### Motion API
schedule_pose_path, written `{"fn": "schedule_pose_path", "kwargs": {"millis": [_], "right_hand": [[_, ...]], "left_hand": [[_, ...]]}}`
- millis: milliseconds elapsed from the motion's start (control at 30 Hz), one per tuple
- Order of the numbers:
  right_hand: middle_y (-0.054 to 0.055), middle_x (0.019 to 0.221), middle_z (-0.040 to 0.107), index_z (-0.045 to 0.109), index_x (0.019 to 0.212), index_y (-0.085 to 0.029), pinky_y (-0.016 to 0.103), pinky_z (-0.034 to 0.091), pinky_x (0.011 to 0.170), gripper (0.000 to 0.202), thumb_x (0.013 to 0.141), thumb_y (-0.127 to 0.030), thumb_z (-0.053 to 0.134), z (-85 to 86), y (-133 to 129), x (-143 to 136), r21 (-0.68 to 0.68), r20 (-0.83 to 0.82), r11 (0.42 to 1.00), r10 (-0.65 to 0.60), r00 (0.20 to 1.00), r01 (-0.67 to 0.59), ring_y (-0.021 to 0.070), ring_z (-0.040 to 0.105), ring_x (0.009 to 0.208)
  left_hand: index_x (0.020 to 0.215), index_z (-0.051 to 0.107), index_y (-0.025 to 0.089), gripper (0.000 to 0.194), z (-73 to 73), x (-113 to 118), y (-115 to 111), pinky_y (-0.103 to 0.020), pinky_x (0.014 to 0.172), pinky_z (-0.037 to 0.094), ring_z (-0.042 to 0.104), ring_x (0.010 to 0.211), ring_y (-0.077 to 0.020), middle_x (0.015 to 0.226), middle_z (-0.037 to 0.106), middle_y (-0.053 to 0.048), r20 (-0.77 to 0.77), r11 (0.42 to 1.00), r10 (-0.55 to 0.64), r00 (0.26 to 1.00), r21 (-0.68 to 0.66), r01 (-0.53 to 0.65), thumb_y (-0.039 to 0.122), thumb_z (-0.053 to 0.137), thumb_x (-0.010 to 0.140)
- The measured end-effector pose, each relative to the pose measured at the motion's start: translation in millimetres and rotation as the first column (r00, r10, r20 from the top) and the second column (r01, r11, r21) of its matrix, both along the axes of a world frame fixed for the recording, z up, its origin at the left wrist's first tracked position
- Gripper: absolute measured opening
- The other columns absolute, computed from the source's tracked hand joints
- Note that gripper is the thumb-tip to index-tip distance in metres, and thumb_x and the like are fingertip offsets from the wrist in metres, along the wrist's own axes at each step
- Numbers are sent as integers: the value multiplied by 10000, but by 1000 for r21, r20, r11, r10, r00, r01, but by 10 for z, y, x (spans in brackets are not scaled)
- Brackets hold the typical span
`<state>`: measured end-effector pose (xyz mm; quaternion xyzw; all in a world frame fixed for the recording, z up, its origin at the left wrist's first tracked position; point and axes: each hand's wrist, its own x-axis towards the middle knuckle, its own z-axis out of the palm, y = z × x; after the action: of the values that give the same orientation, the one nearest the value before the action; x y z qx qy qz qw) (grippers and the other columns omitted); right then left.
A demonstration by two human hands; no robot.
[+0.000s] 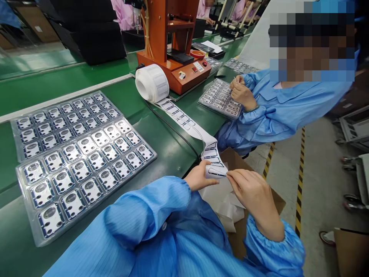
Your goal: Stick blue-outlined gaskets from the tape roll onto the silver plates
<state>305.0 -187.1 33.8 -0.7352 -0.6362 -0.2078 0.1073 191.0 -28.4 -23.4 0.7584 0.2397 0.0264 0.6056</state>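
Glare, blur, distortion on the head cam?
Head view: pale sheen on the green bench, highlights on the near plastic tray; label strip, left hand and right hand fairly crisp; pink-clad worker at top softer; right-edge cart leans, likely wide-angle stretch; pixel block masks the co-worker's head.

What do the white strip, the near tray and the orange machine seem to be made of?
White strip: probably smooth paper or thin film; it bends and folds like ribbon.
Near tray: likely clear, glossy plastic, judging by its see-through rim and moulded pockets.
Orange machine: perhaps painted metal, given its even colour and flat panels.
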Motion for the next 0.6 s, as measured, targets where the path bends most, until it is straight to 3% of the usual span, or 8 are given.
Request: {"fn": "schedule_pose_path", "kwargs": {"millis": [67, 133, 300, 400, 433, 500, 567, 600], "right_hand": [[72, 852, 740, 709, 890, -158, 340, 454, 731, 197, 988, -194, 541, 91, -76, -56, 7, 4, 999, 53, 999, -53, 191, 652, 736], [68, 864, 739, 696, 934, -160, 336, 478, 754, 128, 971, -178, 575, 193, -164, -115, 45, -17, 992, 122, 992, -122, 189, 658, 760], [74, 918, 730, 693, 1026, -186, 358, 527, 795, 159, 885, -114, 696, 299, -335, -225, 212, -154, 964, 195, 969, -161, 204, 672, 814], [72, 878, 724, 726, 960, -205, 390, 533, 772, 185, 824, -81, 748, 171, -319, -275, 366, -218, 928, 155, 964, -66, 222, 666, 769], [70, 856, 722, 735, 935, -206, 390, 534, 752, 193, 803, -67, 764, 106, -289, -296, 424, -252, 905, 149, 956, -29, 224, 665, 749], [65, 816, 717, 748, 906, -201, 374, 531, 697, 221, 767, -32, 781, -28, -200, -351, 517, -327, 856, 170, 929, 25, 220, 662, 705], [62, 792, 715, 756, 903, -191, 357, 526, 656, 249, 745, -1, 787, -138, -90, -414, 568, -368, 823, 225, 902, 27, 215, 665, 681], [60, 786, 715, 759, 908, -187, 352, 526, 646, 260, 739, 8, 787, -177, -31, -446, 582, -369, 813, 258, 893, 6, 214, 668, 676]], "left_hand": [[1445, 421, 109, 924, 3, -25, -2, -450, 1004, 488, 625, 1195, -357, 1281, 646, -203, -76, 992, -105, 992, 67, 111, 365, 863, 675], [1477, 379, 83, 963, 2, -29, -6, -469, 1002, 493, 621, 1217, -387, 1305, 630, -243, -118, 981, -159, 980, 93, 170, 350, 859, 686], [1528, 335, 84, 989, 100, -38, -58, -467, 923, 532, 689, 1091, -401, 1186, 691, -231, -118, 956, -211, 970, 180, 230, 293, 848, 709], [1396, 539, 129, 758, 323, -235, -118, -449, 873, 544, 701, 1036, -385, 1112, 721, -193, -148, 905, -272, 951, 296, 305, 250, 849, 715], [1294, 620, 150, 620, 426, -356, -141, -443, 848, 549, 701, 1026, -381, 1093, 728, -184, -183, 862, -303, 935, 367, 351, 242, 845, 724], [1102, 696, 197, 351, 657, -671, -180, -418, 771, 553, 699, 1007, -361, 1051, 742, -160, -299, 705, -347, 889, 542, 457, 252, 812, 775], [929, 721, 235, 266, 885, -1041, -173, -388, 719, 541, 707, 944, -333, 982, 758, -122, -304, 698, -317, 898, 567, 438, 234, 867, 707], [847, 721, 256, 319, 989, -1226, -132, -367, 683, 531, 710, 855, -306, 872, 761, -81, -233, 774, -235, 944, 543, 327, 206, 924, 607]]}}
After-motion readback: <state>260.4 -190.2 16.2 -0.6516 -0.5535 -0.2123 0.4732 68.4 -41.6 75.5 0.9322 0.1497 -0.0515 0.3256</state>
